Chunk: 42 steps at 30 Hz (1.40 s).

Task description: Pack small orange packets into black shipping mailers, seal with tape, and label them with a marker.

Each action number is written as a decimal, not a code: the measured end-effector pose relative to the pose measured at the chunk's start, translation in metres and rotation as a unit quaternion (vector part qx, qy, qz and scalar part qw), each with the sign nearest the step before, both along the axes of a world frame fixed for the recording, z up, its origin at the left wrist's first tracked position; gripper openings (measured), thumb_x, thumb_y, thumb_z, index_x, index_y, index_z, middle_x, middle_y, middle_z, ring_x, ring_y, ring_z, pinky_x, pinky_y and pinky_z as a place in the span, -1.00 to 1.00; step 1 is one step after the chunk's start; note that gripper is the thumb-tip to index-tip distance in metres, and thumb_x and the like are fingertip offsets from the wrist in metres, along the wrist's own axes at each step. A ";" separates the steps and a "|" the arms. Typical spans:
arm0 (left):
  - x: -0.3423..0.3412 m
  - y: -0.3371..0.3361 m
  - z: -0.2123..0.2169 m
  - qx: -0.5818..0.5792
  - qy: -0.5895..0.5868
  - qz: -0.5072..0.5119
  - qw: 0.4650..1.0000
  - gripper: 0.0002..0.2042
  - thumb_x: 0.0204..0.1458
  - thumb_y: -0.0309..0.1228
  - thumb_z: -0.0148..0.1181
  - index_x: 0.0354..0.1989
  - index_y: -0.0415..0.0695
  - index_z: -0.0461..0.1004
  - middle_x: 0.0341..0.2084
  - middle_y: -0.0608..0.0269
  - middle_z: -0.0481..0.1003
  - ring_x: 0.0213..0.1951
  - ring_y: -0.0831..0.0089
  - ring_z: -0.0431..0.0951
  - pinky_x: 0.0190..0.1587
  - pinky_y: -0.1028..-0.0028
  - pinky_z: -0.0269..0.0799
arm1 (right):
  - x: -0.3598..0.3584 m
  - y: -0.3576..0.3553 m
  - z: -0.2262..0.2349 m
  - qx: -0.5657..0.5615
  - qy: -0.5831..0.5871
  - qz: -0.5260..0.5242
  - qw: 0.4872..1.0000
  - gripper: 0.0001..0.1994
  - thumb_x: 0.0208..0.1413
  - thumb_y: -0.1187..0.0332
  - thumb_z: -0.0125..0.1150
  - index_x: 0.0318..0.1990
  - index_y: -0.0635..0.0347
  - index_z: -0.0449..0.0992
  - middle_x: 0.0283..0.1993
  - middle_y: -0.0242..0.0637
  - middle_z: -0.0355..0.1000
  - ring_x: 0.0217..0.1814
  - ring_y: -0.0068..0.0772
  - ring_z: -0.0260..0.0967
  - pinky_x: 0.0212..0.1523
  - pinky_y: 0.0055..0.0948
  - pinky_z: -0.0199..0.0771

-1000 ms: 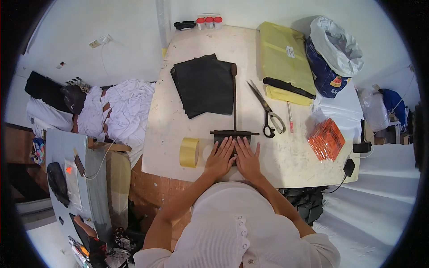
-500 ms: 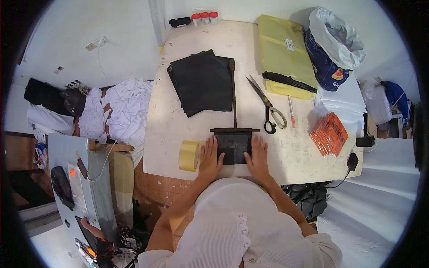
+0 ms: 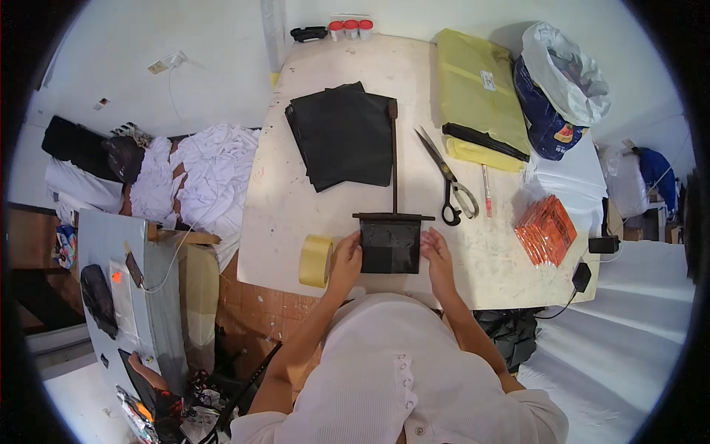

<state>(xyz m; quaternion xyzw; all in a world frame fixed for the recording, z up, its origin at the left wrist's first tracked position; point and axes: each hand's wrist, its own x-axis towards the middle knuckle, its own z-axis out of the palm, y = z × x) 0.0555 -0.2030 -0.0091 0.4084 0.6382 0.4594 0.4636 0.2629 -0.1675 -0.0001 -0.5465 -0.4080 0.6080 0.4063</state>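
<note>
A small folded black plastic piece point(image 3: 390, 246) lies near the table's front edge, against the crossbar of a brown T-shaped rod tool point(image 3: 394, 163). Bent fingers of my left hand point(image 3: 346, 260) close at the piece's left edge; the fingertips are partly hidden. At the right edge, my right hand point(image 3: 439, 255) holds its fingers slightly apart, with nothing visible in them. A stack of black plastic sheets point(image 3: 340, 137) lies beyond, left of the rod's shaft. Just left of my left hand, a yellowish tape roll point(image 3: 315, 260) stands on its edge.
Scissors point(image 3: 446, 174) and a thin marker point(image 3: 487, 191) lie right of the rod. Orange packets point(image 3: 546, 229), a yellow plastic-wrapped bundle point(image 3: 481, 96) and a blue-white sack point(image 3: 551, 96) occupy the right side. Red-lidded jars point(image 3: 351, 30) stand at the back. Black adapters point(image 3: 582, 277) hang at the right edge.
Both hands have left their flat position on the black piece. Their fingers are now bent at its sides, and the right hand has moved slightly outward. The whole view has shifted a little.
</note>
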 end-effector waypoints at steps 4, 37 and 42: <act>-0.007 0.003 0.006 -0.034 0.067 -0.013 0.997 -0.72 0.09 -0.47 -0.05 -0.04 -0.31 0.34 -0.19 0.06 0.46 -0.15 0.41 0.46 -0.07 0.50 0.33 | 0.004 0.011 0.012 0.007 -0.067 0.021 0.997 -0.60 0.10 0.45 -0.11 0.13 0.26 0.21 -0.06 -0.25 0.36 0.01 -0.52 0.24 0.02 -0.49 0.23; 0.014 0.000 0.077 -0.001 0.092 -0.293 0.952 -0.71 0.12 -0.24 -0.02 -0.21 -0.24 0.46 -0.32 -0.01 0.47 -0.24 0.28 0.49 -0.19 0.43 0.41 | 0.072 0.158 0.025 0.203 -0.594 -0.081 0.774 -0.71 -0.08 0.27 0.12 -0.24 0.25 0.34 -0.25 -0.06 0.31 -0.13 -0.03 0.31 -0.18 -0.15 0.39; 0.017 -0.003 0.033 0.087 0.400 -0.314 0.857 -0.44 0.05 -0.24 0.03 0.23 -0.05 0.05 0.25 -0.08 -0.12 0.26 -0.03 -0.11 0.22 0.06 -0.07 | 0.115 0.146 -0.007 0.110 -0.598 -0.040 0.793 -0.69 -0.14 0.23 0.15 -0.27 0.25 0.38 -0.29 -0.03 0.38 -0.24 0.05 0.38 -0.24 -0.10 0.39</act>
